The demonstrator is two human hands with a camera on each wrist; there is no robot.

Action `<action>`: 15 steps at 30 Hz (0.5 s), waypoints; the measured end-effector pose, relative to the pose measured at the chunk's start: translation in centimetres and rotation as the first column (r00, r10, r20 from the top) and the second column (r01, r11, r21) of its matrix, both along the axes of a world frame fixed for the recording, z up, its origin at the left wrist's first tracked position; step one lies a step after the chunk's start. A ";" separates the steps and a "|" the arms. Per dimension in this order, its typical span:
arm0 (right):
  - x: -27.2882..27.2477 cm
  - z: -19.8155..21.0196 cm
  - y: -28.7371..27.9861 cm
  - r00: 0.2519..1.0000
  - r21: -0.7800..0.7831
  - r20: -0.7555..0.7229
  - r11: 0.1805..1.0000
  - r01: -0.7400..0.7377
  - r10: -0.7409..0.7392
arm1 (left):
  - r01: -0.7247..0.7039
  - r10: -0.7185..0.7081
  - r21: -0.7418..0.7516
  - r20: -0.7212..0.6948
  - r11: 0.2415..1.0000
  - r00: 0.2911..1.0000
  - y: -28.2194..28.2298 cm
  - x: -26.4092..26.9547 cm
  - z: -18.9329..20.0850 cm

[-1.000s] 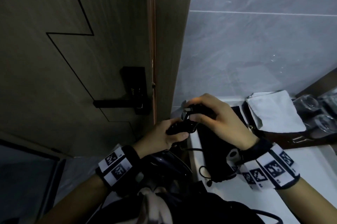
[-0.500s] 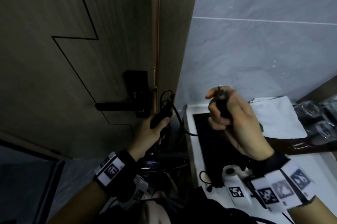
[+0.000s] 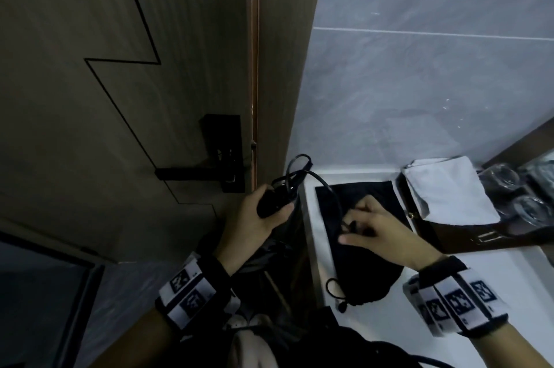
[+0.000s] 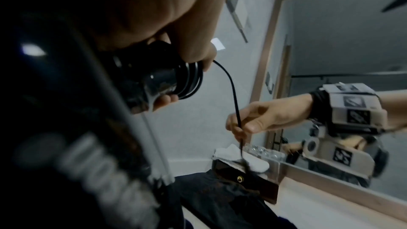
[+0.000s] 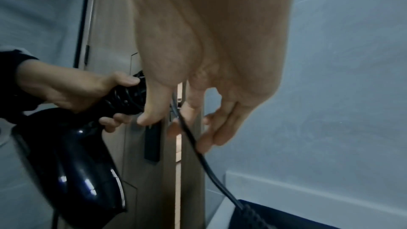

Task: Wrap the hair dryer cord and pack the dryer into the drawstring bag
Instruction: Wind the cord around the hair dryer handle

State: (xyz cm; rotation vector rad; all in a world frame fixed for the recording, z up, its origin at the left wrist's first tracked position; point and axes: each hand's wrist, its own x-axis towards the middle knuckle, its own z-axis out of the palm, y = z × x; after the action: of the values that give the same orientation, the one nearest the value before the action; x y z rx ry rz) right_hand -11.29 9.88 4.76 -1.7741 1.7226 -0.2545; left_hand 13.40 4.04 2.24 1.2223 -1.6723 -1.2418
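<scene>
My left hand grips the handle of the black hair dryer beside the door, with cord turns wound round the handle. The dryer's glossy body hangs below that hand. A free length of black cord arcs from a loop above the handle across to my right hand. That hand pinches the cord between thumb and fingers, and the cord's end hangs below it. The right hand is low over the black drawstring bag, which lies flat on the white counter.
A wooden door with a black lever handle stands close on the left. A folded white cloth lies on a brown tray behind the bag, with drinking glasses beside it. A mirror lines the far wall.
My right hand has come down from chest height to just over the bag, drawing the cord with it. The left hand stays by the door, gripping the handle.
</scene>
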 end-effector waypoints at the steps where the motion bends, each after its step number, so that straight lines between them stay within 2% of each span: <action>1: 0.3 -0.3 -0.1 1.000 -0.021 -0.006 1.000 0.009 -0.009 | 0.021 -0.019 -0.040 0.049 0.999 0.999 0.3 -0.3 0.3; 4: 1.8 0.3 -0.8 0.997 -0.132 0.027 0.989 0.072 -0.069 | 0.027 -0.001 -0.169 0.152 0.985 0.988 0.9 -1.1 1.2; 6: 3.0 1.6 -1.4 0.972 -0.149 0.212 0.980 0.130 -0.096 | 0.019 0.017 -0.224 0.157 0.974 0.987 0.9 -1.5 1.8; 7: 3.5 2.4 -1.6 0.934 -0.137 0.338 0.976 0.167 -0.112 | 0.025 0.012 -0.233 0.158 0.972 0.987 1.0 -1.5 1.9; 8: 3.8 3.1 -1.7 0.866 -0.119 0.487 0.973 0.198 -0.117 | 0.033 0.006 -0.241 0.162 0.970 0.987 1.0 -1.6 2.1; 9: 4.1 3.8 -1.7 0.758 -0.086 0.640 0.970 0.227 -0.121 | 0.036 0.008 -0.260 0.168 0.965 0.986 1.1 -1.6 2.1; 10: 4.4 4.4 -1.7 0.651 -0.045 0.747 0.967 0.253 -0.135 | 0.034 0.016 -0.284 0.172 0.958 0.985 1.1 -1.5 2.2; 11: 4.5 4.9 -1.6 0.590 -0.018 0.792 0.961 0.275 -0.155 | 0.033 0.021 -0.302 0.175 0.953 0.984 1.2 -1.5 2.2; 12: 4.7 5.2 -1.6 0.618 -0.032 0.768 0.954 0.299 -0.168 | 0.038 0.020 -0.313 0.181 0.949 0.983 1.2 -1.5 2.2; 14: 4.8 5.5 -1.4 0.817 -0.199 0.562 0.938 0.283 -0.128 | 0.047 0.019 -0.324 0.196 0.945 0.980 1.3 -1.4 2.1; 15: 4.8 5.6 -1.3 0.889 -0.282 0.448 0.929 0.240 -0.093 | 0.045 0.019 -0.320 0.195 0.946 0.981 1.2 -1.3 2.1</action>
State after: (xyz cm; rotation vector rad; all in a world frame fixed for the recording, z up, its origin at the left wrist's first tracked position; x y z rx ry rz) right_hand -6.47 8.59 10.32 -1.6277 1.5695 -0.9894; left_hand 12.06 5.24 4.34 1.1583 -1.9389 -0.8302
